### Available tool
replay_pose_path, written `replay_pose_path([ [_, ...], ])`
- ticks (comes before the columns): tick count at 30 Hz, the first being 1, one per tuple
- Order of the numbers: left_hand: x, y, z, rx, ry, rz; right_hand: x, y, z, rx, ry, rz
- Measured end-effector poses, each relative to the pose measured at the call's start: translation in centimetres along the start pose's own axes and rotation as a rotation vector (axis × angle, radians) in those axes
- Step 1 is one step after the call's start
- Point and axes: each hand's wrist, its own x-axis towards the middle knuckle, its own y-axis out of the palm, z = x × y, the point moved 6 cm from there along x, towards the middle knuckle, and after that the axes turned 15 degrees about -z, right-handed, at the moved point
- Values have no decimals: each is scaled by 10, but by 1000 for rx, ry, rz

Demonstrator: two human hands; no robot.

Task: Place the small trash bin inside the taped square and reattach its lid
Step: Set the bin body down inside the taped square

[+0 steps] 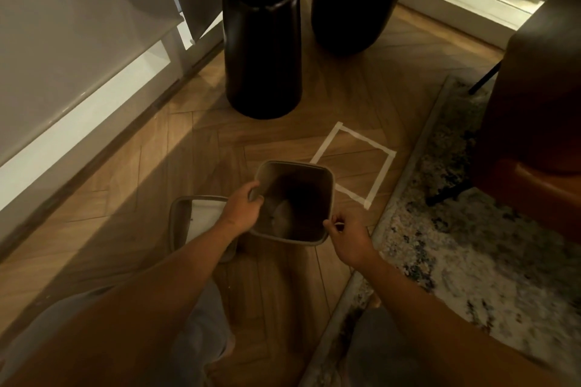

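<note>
- Taupe plastic, smooth and matte: the small trash bin (294, 203) is a square tub with rounded corners, open-topped and dark inside, with something pale lying at its bottom that I cannot make out.
- Head view: the left hand (243, 209) curls over the bin's left rim, fingers hooked inside; the right hand (347, 236) pinches the near-right corner of the rim.
- The bin sits just near-left of the taped square (385, 152), overlapping its near-left corner, so placement looks unfinished.
- The lid (196, 214), a rounded frame with a pale flap, lies on the herringbone wood floor (125, 229) left of the bin, partly under the left forearm; reattaching it remains.
- A mottled rug (471, 261) borders the square on the right.
</note>
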Motion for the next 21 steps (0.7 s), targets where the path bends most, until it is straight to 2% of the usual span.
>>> replay_pose_path([
  [14,-18,31,0,70,128,150,-18,-17,-40,-165,73,20],
  [21,-32,31,6,134,236,208,-22,-19,-18,-211,-114,-14],
])
